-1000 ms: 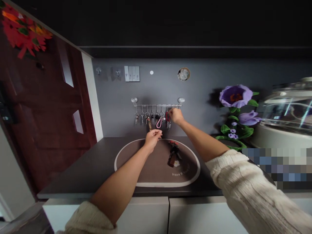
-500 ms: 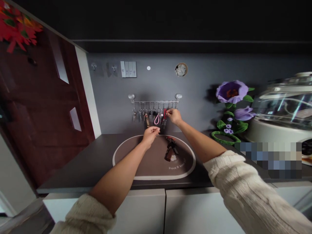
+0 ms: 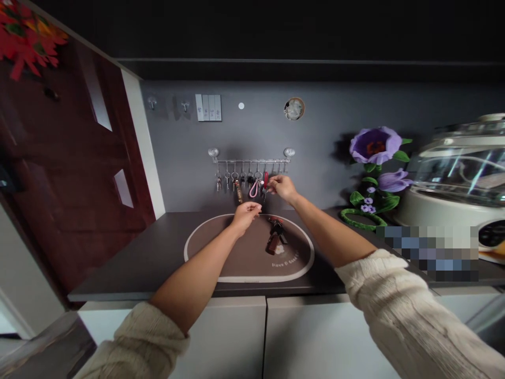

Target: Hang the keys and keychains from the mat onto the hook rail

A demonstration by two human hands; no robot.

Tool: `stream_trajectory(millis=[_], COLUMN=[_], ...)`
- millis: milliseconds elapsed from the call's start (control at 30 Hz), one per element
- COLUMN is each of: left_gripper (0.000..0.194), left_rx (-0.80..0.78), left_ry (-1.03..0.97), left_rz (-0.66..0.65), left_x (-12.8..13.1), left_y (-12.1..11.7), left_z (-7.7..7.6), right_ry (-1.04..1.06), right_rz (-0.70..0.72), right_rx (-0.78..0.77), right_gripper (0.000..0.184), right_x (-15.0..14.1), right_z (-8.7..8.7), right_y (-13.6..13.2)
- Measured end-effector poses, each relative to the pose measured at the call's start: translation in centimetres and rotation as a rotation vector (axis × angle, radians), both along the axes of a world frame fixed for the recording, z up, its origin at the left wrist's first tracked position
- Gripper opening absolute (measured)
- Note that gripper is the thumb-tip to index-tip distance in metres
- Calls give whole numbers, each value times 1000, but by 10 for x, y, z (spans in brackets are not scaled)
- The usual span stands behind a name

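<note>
Several bunches of keys hang from the hooks of a clear key rack [image 3: 252,161] on the grey wall. A red key tag [image 3: 265,179] with keys hangs right of a pink strap [image 3: 253,188]. My right hand [image 3: 282,187] is just right of the red tag, its fingers bent together; whether they still touch the keys is unclear. Below the rack, my left hand [image 3: 246,215] is closed in a pinch, and anything in it is too small to make out. A brown strap with lettering [image 3: 238,191] hangs just above it. More keys with a brown holder [image 3: 276,237] lie on the brown mat.
The rounded brown mat [image 3: 213,268] lies on the dark counter [image 3: 130,263]. A purple felt flower [image 3: 374,145] and a white appliance with a clear lid [image 3: 445,205] stand at the right. A dark cabinet [image 3: 252,31] overhangs the wall. At the left is a dark red door [image 3: 71,184].
My right hand has shifted slightly right, away from the red tag, which now hangs straighter at the rack. The left hand keeps its pinch. The whole view has tilted slightly.
</note>
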State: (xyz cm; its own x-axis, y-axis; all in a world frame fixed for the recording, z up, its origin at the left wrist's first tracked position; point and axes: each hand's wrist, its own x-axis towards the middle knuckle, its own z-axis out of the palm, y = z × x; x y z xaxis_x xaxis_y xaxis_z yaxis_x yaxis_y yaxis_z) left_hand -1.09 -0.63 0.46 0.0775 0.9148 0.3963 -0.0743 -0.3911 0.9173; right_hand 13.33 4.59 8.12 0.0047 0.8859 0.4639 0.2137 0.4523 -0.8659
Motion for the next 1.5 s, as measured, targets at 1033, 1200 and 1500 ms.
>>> stream_trajectory(millis=[1033,1200,1500], left_gripper=[24,24,24], left_rx=[69,67,99], left_ry=[201,217,242], left_rz=[-28,-31,-55], left_x=[5,5,5], left_y=[-3,-2,-1], left_z=[-7,-8,-10], right_ry=[-481,-468,-404], right_rz=[144,161,181], right_rx=[-244,-277,-248], right_gripper=[33,26,25], right_x=[40,41,41], right_z=[-57,-59,-60], right_y=[-82,-80,-81])
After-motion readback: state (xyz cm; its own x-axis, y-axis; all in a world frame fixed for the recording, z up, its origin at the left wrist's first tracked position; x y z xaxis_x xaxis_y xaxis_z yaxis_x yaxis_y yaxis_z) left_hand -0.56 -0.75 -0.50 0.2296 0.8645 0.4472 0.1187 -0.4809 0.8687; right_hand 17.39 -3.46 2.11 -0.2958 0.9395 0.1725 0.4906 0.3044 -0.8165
